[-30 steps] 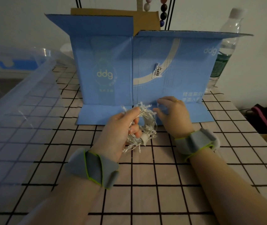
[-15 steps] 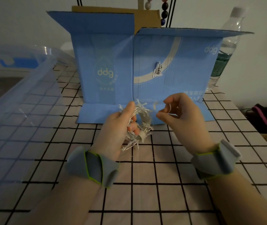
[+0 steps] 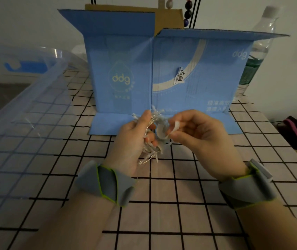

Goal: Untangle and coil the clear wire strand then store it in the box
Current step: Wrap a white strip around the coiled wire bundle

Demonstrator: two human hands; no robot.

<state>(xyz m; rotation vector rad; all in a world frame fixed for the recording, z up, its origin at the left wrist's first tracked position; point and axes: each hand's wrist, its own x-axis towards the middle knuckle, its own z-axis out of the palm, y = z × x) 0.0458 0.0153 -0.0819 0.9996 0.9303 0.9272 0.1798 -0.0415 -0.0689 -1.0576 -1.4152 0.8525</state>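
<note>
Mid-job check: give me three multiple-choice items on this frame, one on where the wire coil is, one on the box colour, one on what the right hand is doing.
1. Where is the wire coil?
A. Inside the box
B. In the left hand, above the table
C. In the clear bin

2. What colour is the box outside?
A. Blue
B. Red
C. White

3. What is the right hand doing?
A. Lying flat on the table
B. Holding the bottle
C. Pinching a white strip at the coil

Answers:
1. B, the left hand grips the coil in front of the box, over the checked table.
2. A, its front panels and flaps are blue.
3. C, its thumb and fingers pinch the white strip beside the coil; the bottle stands untouched behind the box.
</note>
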